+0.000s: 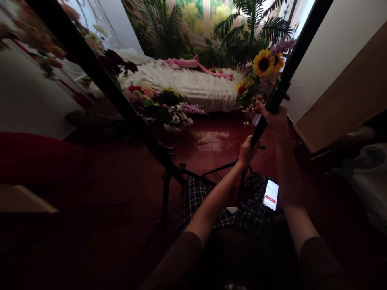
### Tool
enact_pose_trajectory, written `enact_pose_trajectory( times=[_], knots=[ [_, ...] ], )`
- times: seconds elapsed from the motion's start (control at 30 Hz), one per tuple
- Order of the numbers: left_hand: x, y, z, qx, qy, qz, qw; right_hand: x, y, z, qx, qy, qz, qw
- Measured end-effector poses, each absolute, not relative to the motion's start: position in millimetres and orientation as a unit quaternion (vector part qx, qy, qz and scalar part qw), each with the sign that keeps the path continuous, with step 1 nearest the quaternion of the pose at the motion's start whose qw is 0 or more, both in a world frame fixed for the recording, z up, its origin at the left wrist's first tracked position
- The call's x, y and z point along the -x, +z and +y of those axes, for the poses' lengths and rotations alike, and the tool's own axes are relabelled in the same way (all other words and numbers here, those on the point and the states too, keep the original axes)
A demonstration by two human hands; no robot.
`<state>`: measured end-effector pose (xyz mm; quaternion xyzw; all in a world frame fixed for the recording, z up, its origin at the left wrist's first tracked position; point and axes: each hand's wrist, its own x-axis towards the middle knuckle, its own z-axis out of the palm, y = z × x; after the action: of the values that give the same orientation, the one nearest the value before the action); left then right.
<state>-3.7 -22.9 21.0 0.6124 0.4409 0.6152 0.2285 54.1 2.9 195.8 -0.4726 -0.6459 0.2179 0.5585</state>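
A black stand pole [298, 62] leans up to the upper right, and both my hands are on it. My left hand [248, 151] wraps round its lower part, near a small knob [263, 148]. Higher up, my right hand [275, 117] is closed round the pole just below a clamp collar [279, 94]. Dark tripod legs [223, 166] spread out near my knees; which pole they belong to is hard to make out. A lit phone [271, 195] rests on my right thigh, on the checked cloth [199, 197].
A second black pole [121, 98] slants across the left side. Ahead stands a white draped bench [208, 90] with a pink plush toy [187, 63], artificial flowers [178, 117] and sunflowers [263, 63]. Wooden boards [341, 88] lean at the right above the shiny red floor [208, 141].
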Motion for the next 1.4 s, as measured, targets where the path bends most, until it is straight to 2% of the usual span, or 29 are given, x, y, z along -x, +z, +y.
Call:
enact_pose_trajectory(
  times=[0.1,0.2,0.33,0.57,0.8,0.97,1.13,1.4],
  knots=[
    [4,21,-23,-0.611,0.627,0.431,0.218,-48,214,0,0.506,0.177,-0.634,0.557],
    [4,21,-23,-0.615,0.635,0.421,0.204,-50,209,-10,0.500,0.147,-0.637,0.568],
    [3,20,-22,-0.617,0.633,0.424,0.198,-67,179,-33,0.464,0.183,-0.634,0.591],
    [1,16,-20,-0.607,0.631,0.438,0.202,-117,107,-68,0.499,0.297,-0.626,0.520],
    [-1,10,-16,-0.606,0.632,0.442,0.195,-132,66,-52,0.531,0.330,-0.588,0.513],
    [0,9,-16,-0.606,0.630,0.449,0.185,-131,51,-43,0.504,0.342,-0.598,0.520],
    [0,10,-17,-0.603,0.640,0.439,0.186,-125,42,-44,0.491,0.358,-0.561,0.562],
    [0,9,-17,-0.601,0.645,0.428,0.198,-111,47,-45,0.488,0.385,-0.536,0.572]
  ],
)
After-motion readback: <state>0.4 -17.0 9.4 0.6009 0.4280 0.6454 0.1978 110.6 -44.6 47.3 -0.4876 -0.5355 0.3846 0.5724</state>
